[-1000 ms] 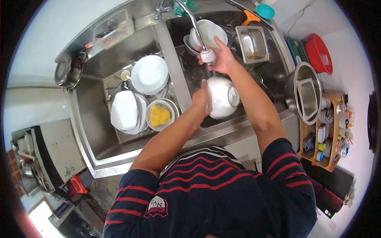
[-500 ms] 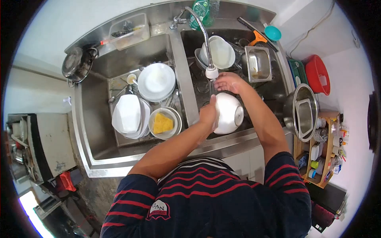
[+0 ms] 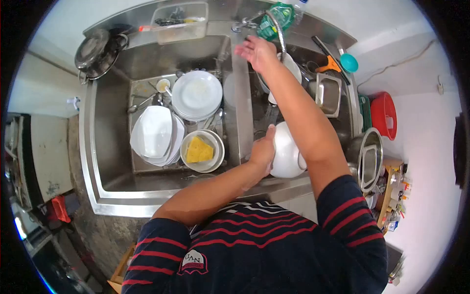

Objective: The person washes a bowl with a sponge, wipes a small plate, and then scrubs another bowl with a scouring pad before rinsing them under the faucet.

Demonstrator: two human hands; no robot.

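In the right-hand basin, my left hand (image 3: 263,152) grips the near-left side of a white bowl (image 3: 286,156), thumb up along its edge. The bowl is tipped on its side, and my right forearm covers part of it. My right hand (image 3: 258,53) is raised over the divider between the basins, fingers apart and holding nothing, just below the tap (image 3: 243,24). From the tap a flexible metal spout (image 3: 280,34) curves down behind my right wrist. Another white bowl (image 3: 293,68) sits beyond that arm.
The left basin holds stacked round plates (image 3: 197,93), square white dishes (image 3: 155,132) and a yellow sponge (image 3: 199,149) in bowls. A steel pan (image 3: 328,95) lies at right. Around the rim are a plastic container (image 3: 181,32), a dark pot (image 3: 100,54), a green bottle (image 3: 276,22) and a steel basin (image 3: 356,157).
My right hand has moved from beside the bowl under the spout up toward the tap. My left hand keeps hold of the bowl. The camera view has shifted slightly.
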